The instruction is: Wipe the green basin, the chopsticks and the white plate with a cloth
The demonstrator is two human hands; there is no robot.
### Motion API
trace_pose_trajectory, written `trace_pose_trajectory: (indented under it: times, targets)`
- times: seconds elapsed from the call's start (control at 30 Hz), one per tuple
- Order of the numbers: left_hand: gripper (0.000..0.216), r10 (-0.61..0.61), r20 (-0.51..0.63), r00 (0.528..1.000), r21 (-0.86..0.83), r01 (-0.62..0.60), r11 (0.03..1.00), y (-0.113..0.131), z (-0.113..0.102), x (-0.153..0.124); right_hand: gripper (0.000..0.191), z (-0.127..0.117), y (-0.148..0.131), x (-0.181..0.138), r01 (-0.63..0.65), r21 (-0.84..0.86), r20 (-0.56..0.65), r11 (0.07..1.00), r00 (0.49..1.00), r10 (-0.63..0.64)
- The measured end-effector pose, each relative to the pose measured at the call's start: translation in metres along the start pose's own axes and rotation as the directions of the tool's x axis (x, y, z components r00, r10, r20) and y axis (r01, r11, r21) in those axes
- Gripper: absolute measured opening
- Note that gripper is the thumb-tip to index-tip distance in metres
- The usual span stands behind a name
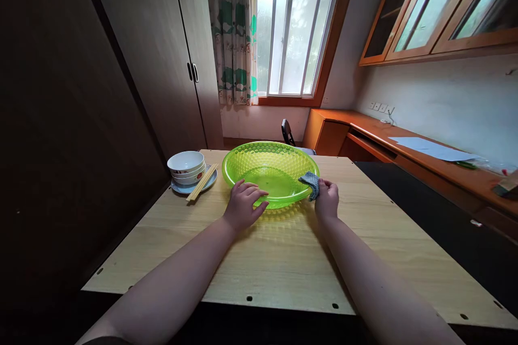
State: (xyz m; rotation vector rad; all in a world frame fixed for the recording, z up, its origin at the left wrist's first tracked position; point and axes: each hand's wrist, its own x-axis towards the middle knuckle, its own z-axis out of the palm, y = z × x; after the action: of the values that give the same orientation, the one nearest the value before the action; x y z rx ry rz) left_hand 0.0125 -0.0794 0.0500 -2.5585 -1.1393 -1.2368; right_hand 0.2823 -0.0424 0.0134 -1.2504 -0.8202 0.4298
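Note:
A translucent green plastic basin [279, 162] with a dimpled wall stands on the light wooden table [279, 264]. My left hand [243, 205] is at the basin's near left rim, fingers apart and reaching over the edge; it holds nothing that I can see. On the right side, my right hand [327, 199] grips a blue-grey cloth [309, 180], which is draped over the basin's right rim. The inside of the basin shows only its green bottom.
Left of the basin, stacked white bowls [186, 163] sit on a blue plate [184, 189], with wooden chopsticks [202, 183] across its right side. A dark wardrobe [154, 54] rises at the left. Behind are a chair [287, 132] and an orange desk [388, 137] with papers [433, 149].

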Motion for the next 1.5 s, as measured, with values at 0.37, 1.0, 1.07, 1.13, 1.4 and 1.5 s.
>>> trace_pose_trajectory:
  times: [0.37, 1.0, 1.07, 1.13, 1.4, 1.5]
  targets:
    - [0.013, -0.047, 0.036, 0.998, 0.11, 0.042, 0.993, -0.007, 0.007, 0.002, 0.05, -0.002, -0.012, -0.007, -0.055, -0.087, 0.137, 0.995, 0.988, 0.067]
    - [0.011, -0.362, -0.355, 0.862, -0.224, 0.297, 0.928, -0.026, 0.003, 0.003, 0.041, -0.003, -0.015, 0.002, 0.137, 0.082, -0.107, 0.987, 0.986, -0.128]
    - [0.02, -0.526, -0.366, 0.768, -0.401, 0.379, 0.834, -0.028, 0.005, 0.004, 0.04, -0.001, -0.012, 0.001, 0.153, 0.106, -0.068, 0.983, 0.987, -0.146]
    - [0.027, -0.647, -0.325, 0.69, -0.545, 0.422, 0.724, -0.03, 0.006, 0.005, 0.039, 0.0, -0.01, -0.001, 0.157, 0.127, -0.035, 0.979, 0.987, -0.154]
    - [0.025, -0.721, -0.282, 0.634, -0.745, 0.329, 0.581, -0.034, 0.007, 0.01, 0.032, -0.001, -0.01, -0.008, 0.136, 0.126, 0.075, 0.983, 0.986, -0.146]
    - [0.026, -0.734, -0.278, 0.62, -0.78, 0.3, 0.549, -0.035, 0.011, 0.01, 0.032, -0.001, -0.011, -0.011, 0.153, 0.114, 0.125, 0.982, 0.978, -0.166]
